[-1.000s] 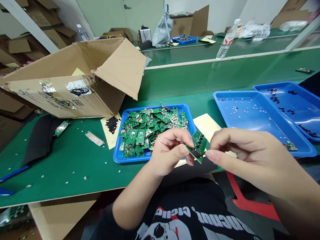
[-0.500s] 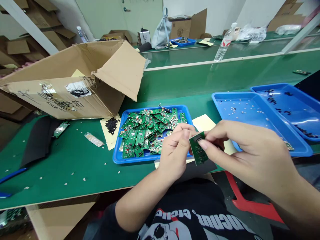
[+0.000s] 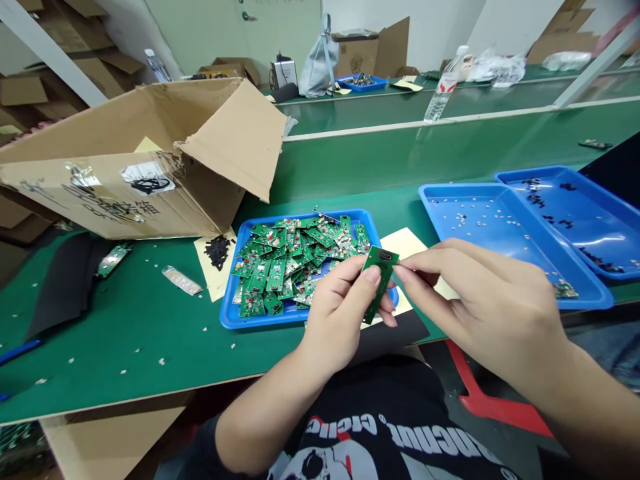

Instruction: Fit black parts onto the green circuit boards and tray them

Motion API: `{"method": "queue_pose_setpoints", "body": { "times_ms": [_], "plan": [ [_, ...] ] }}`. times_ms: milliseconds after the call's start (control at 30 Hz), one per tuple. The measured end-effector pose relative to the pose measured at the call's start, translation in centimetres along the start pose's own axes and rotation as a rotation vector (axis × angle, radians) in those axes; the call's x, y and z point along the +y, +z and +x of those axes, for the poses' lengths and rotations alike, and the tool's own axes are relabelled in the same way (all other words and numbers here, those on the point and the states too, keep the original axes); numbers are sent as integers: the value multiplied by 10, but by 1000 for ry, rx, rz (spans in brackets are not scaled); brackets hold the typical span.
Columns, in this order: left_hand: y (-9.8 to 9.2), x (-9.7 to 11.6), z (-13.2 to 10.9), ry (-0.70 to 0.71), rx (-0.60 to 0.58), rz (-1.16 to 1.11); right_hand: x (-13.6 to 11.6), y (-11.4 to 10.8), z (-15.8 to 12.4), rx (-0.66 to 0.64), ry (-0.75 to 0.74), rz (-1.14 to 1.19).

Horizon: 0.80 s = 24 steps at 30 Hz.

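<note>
My left hand pinches a small green circuit board upright, just in front of a blue tray heaped with several similar green boards. My right hand has its fingers pressed together at the board's top right corner, near a black connector on its upper end. Both hands hover over the near edge of the green table, above my lap.
A big open cardboard box lies on its side at the left. A small heap of black parts sits on yellow paper. Two blue trays with small scattered bits stand at the right. A water bottle stands beyond the conveyor.
The board has been turned from lying tilted to standing on end with its connector up, and both hands have moved slightly left and up. The right fingertips moved from its lower edge to its top.
</note>
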State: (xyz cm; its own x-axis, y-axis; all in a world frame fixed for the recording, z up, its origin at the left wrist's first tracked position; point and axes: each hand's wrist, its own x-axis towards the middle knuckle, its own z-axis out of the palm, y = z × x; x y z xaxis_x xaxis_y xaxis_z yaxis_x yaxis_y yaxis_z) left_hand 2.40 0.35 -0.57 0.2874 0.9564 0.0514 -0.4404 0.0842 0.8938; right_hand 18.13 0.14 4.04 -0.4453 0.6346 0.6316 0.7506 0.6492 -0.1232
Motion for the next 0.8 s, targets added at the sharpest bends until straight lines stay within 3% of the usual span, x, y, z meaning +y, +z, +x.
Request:
{"method": "queue_pose_setpoints", "body": {
  "times_ms": [267,400,567,667,800],
  "plan": [
    [1,6,0,25,-19,-1,-2,2,-1,18,49,62],
    [-1,10,0,42,-20,106,-1,-1,-2,0,78,78],
    [-10,24,5,-34,-25,170,8,-3,-5,58,-24,-3],
    [-17,35,8,-79,-84,253,11,-2,-5,85,-87,1],
    [-25,49,12,-144,-208,352,16,-4,-2,25,-130,117]
  ]
}}
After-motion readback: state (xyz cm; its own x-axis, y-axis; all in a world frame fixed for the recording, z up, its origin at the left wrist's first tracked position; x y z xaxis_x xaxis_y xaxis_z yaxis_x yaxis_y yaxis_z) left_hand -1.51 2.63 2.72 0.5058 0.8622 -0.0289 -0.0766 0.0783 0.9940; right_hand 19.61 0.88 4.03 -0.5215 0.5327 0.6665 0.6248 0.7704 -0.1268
